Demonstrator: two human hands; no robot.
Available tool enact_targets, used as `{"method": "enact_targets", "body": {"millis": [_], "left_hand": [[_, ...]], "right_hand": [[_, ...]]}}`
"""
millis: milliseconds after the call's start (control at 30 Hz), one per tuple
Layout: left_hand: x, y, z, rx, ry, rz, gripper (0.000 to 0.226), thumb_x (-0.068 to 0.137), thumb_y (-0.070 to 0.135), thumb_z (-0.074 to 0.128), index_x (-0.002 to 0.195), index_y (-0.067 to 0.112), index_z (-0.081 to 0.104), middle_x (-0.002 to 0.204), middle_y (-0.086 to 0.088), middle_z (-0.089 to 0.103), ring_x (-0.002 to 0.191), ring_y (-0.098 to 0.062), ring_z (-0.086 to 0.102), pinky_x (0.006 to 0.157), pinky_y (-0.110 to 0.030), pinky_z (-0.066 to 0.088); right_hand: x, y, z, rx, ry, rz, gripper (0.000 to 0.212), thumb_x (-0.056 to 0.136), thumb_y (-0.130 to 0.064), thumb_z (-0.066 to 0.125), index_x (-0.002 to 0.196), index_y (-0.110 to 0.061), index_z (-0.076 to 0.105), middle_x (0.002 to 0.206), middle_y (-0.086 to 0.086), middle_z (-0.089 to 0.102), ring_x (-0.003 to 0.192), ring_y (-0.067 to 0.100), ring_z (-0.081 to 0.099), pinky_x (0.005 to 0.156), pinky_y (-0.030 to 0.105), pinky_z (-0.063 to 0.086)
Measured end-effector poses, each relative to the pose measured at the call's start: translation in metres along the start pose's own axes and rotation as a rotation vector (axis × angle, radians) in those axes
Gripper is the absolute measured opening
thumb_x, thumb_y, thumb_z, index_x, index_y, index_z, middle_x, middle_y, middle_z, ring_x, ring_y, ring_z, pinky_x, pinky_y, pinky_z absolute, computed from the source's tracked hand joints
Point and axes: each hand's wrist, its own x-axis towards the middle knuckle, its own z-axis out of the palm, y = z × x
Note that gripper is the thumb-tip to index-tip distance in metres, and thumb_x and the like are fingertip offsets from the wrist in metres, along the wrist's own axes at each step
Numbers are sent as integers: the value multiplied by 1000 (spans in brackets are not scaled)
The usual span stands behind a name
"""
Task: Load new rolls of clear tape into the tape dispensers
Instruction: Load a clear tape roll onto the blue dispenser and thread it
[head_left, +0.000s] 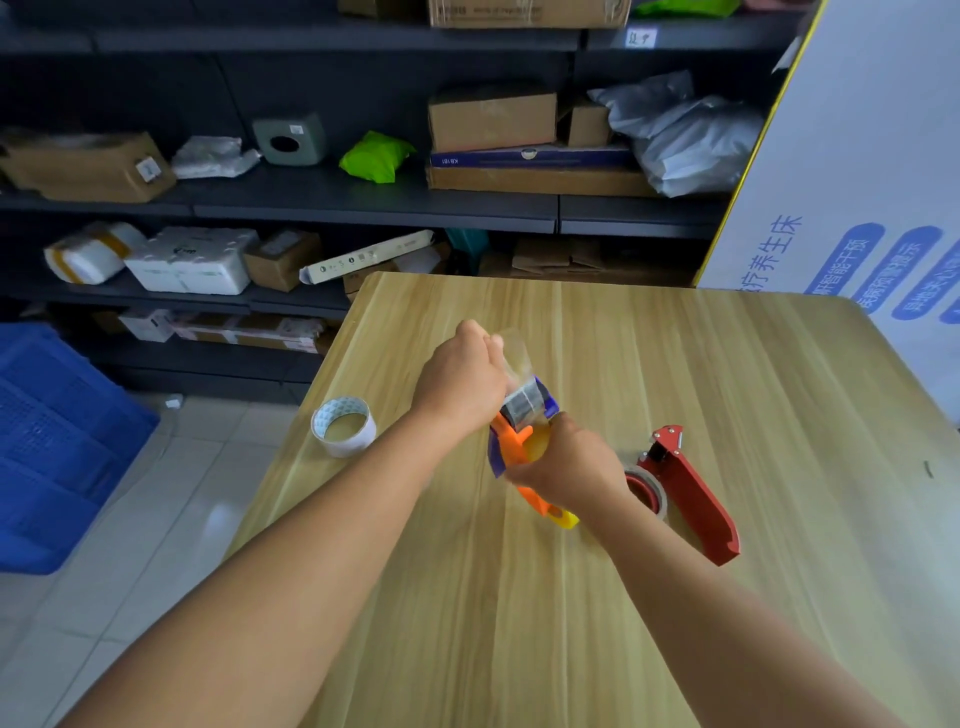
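Wooden table (727, 364), hands gripping orange dispenser (511, 449)

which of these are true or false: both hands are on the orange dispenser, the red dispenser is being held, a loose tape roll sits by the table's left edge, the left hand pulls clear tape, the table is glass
1. Both hands are on the orange dispenser: true; the left hand and right hand hold it.
2. The red dispenser is held: false, it lies on the table, untouched.
3. A loose tape roll sits near the left edge: true.
4. The left hand pulls clear tape: true.
5. The table is glass: false, wood-grain.
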Motion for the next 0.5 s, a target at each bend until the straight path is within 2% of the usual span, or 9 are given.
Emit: {"method": "enact_targets", "body": {"millis": [67,133,200,300,333,433,500], "left_hand": [[4,3,-3,-36,9,48,30,100,33,29,103,10,48,94,-3,65,84,-23,62,78,-40,51],[8,9,-8,-71,9,78,27,97,36,29,97,15,46,94,-7,69,85,-26,66,79,-45,53],[10,18,-14,-113,20,76,24,98,35,30,93,16,45,92,-6,71,82,-24,68,76,-41,54],[8,36,-22,-233,41,85,22,101,26,31,90,14,45,88,-6,71,73,-19,70,59,-27,54],[7,40,-24,-265,50,99,22,101,25,31,89,14,45,88,-7,71,72,-19,70,59,-28,55],[9,47,-28,-339,75,120,21,101,26,31,91,14,46,86,-5,71,69,-18,70,70,-40,58],[11,48,-27,-350,80,121,23,101,28,30,94,13,46,84,-3,72,67,-16,71,72,-41,58]], "right_hand": [[2,6,0,-17,-5,-3,49,73,-40,70,106,-12,47,92,3,59,86,25,61,64,29,43],[3,13,-2,-3,-4,-10,44,74,-39,68,103,-14,46,92,3,60,79,23,58,62,28,44],[6,15,-5,19,10,-23,41,74,-38,68,99,-17,44,88,1,58,76,22,57,60,28,44],[7,17,-14,82,32,-41,44,72,-38,69,103,-19,44,87,1,59,79,23,59,61,28,43],[7,19,-18,118,38,-46,45,72,-38,69,105,-18,45,85,0,59,79,23,60,61,29,44],[5,27,-24,204,60,-58,45,74,-41,71,105,-18,48,78,-4,56,75,19,59,59,28,44],[3,33,-26,241,72,-67,46,73,-44,72,105,-20,50,78,-5,57,75,17,58,59,26,41]]}}
